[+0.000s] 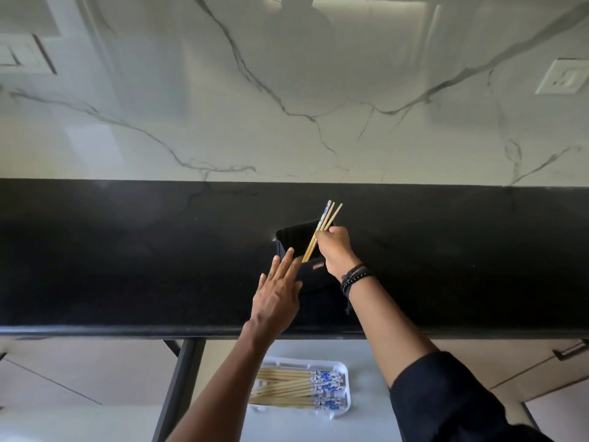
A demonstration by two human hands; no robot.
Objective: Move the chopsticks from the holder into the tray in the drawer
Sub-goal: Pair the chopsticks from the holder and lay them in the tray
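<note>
A black rectangular holder [296, 239] stands on the black countertop [127, 256]. My right hand [334, 250] is shut on three wooden chopsticks [322, 229], one with a blue-and-white patterned end, their lower tips still inside the holder. With its fingers spread flat, my left hand [277, 298] rests against the holder's near left side. Below the counter, a white tray [345, 371] lies in the open drawer [366, 419] and holds several chopsticks [296, 389] lying sideways with patterned ends to the right.
A white marble backsplash [287, 90] rises behind the counter, with a wall socket [564, 76] at the right. The drawer's dark frame [178, 387] runs down the left of the tray. A cabinet handle [570, 350] shows at the lower right.
</note>
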